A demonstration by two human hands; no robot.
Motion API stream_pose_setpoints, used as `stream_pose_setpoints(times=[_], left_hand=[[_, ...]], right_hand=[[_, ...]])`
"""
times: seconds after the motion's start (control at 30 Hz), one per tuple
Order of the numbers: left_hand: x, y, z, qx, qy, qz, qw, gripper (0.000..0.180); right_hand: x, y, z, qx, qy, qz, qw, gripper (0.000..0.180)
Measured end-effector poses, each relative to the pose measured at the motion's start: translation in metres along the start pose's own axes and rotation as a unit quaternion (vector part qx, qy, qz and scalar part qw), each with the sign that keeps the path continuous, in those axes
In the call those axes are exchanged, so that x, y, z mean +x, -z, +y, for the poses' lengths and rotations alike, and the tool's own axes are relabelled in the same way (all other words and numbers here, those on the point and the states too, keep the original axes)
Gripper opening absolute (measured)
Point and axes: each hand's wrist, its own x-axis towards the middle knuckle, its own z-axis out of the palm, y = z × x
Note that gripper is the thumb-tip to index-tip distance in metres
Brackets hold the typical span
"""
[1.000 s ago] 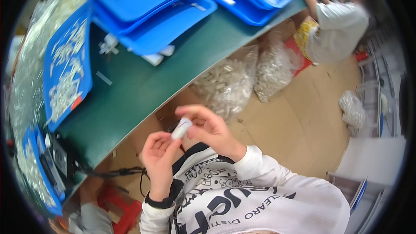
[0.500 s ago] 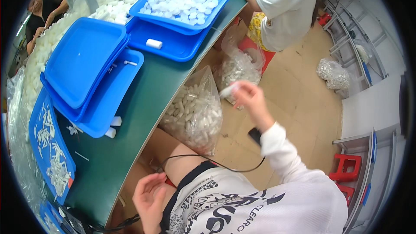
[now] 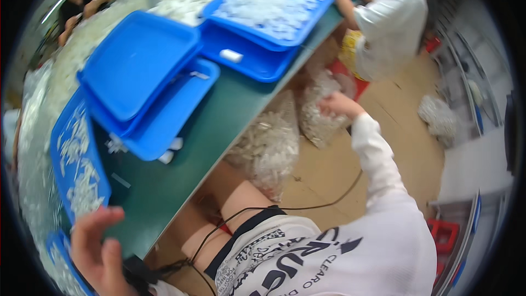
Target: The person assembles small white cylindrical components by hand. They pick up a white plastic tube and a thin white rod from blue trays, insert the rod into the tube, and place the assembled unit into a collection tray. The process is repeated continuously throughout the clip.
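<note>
the right hand (image 3: 338,104) is stretched out over the edge of the green table (image 3: 219,131), down at the top of a clear bag (image 3: 320,115) full of small white parts that stands on the floor against the table's side; its fingers look curled at the bag's mouth, but how far closed they are, and whether they pinch the film or a part inside, cannot be told from here. the left hand (image 3: 98,249) is up near the lower left, fingers loosely spread and open, holding nothing, just beside a blue tray (image 3: 76,164) of white parts. a second, fuller bag (image 3: 266,148) leans beside the first, nearer the knees. the bag should handle as soft and floppy, thin slick film with loose light pieces that shift and spill if it tips, so it is best gripped at the gathered top or rim, not the bulging sides. on the table lie stacked empty blue trays (image 3: 142,60), another tray under them, and further off a heaped tray (image 3: 268,5) of white pieces over one holding a single white piece (image 3: 231,55). another person in a white shirt (image 3: 392,27) works at the far end, and a third sits at upper left.
</note>
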Motion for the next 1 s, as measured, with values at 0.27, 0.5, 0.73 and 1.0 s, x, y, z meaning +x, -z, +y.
stream_pose_setpoints(times=[0.27,0.5,0.73,1.0], left_hand=[[0.089,0.144,-0.076,0.218,0.186,0.246,0.926,0.037],[0.066,0.289,-0.308,0.591,0.327,0.236,0.699,0.027],[0.104,0.233,-0.303,0.483,0.356,0.243,0.762,0.029],[0.095,0.238,-0.277,0.532,0.313,0.34,0.71,0.021]], right_hand=[[-0.142,-0.077,-0.18,-0.239,0.313,-0.196,0.898,0.03],[-0.174,-0.129,-0.289,-0.267,0.561,-0.303,0.723,0.031],[-0.187,-0.149,-0.353,-0.267,0.682,-0.255,0.632,0.027],[-0.185,-0.15,-0.395,-0.253,0.681,-0.182,0.662,0.029]])
